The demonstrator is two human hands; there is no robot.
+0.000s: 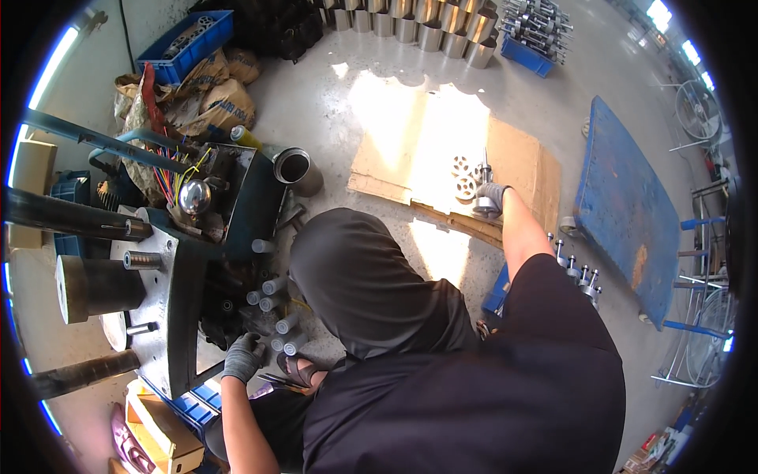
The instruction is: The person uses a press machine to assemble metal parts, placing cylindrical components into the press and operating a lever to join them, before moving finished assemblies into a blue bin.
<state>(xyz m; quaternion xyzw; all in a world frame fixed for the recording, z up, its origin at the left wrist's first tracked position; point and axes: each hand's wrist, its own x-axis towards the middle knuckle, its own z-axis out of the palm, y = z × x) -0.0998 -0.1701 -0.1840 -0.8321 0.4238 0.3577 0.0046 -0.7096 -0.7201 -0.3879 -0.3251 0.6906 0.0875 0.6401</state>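
My right hand [493,197], in a grey glove, reaches forward over a flattened cardboard sheet. Its fingers wrap round a metal shaft with a round base [485,208]; the upright shaft shows above the hand. Beside it on the cardboard lie several spoked metal wheels [465,187]. At the left, my gloved left hand [242,358] is at the lower edge of a machine with a thick steel plate [170,316]. Its fingers look curled, and whatever is in them is hidden. Several grey plastic tubes [287,322] stand on the floor near it. A dark hood covers the middle of the view.
The cardboard [383,170] lies in bright sunlight. A blue platform trolley [628,209] stands at the right. Metal cylinders [430,35] fill the back, beside a blue crate [527,58] of shafts. A steel pot [298,171] stands near the machine. More shafts [584,276] sit by my right arm.
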